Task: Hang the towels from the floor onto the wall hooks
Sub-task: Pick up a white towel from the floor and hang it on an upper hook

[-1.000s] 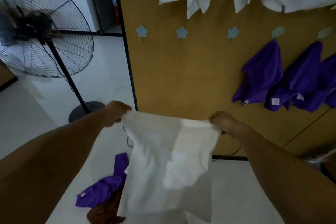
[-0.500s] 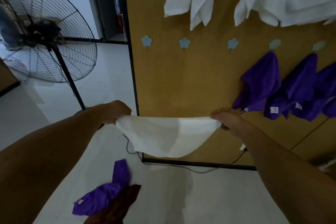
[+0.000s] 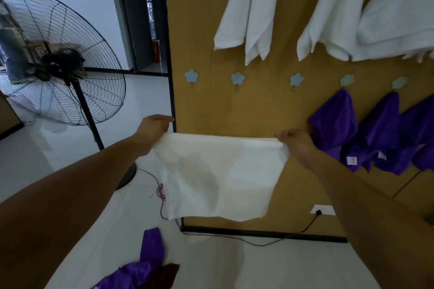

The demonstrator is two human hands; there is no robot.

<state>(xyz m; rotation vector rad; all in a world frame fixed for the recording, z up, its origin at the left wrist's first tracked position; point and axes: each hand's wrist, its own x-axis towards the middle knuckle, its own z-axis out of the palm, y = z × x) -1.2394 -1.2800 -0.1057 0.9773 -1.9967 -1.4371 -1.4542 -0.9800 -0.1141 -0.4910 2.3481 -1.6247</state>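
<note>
I hold a white towel (image 3: 220,178) spread flat in front of the tan wall panel. My left hand (image 3: 152,130) pinches its upper left corner and my right hand (image 3: 294,142) pinches its upper right corner. Three flower-shaped hooks hang bare above the towel: one at the left (image 3: 191,76), one in the middle (image 3: 237,78) and one at the right (image 3: 296,80). A purple towel (image 3: 145,267) and a brown towel (image 3: 168,274) lie on the floor below.
White towels (image 3: 253,12) hang on an upper row and purple towels (image 3: 335,122) fill the hooks at the right. A large standing fan (image 3: 54,65) is at the left, its cable (image 3: 234,239) running across the floor to a wall socket (image 3: 323,210).
The towel was lifted higher and pulled taut between both hands, and it now hangs flat; the view tilted upward towards the hooks.
</note>
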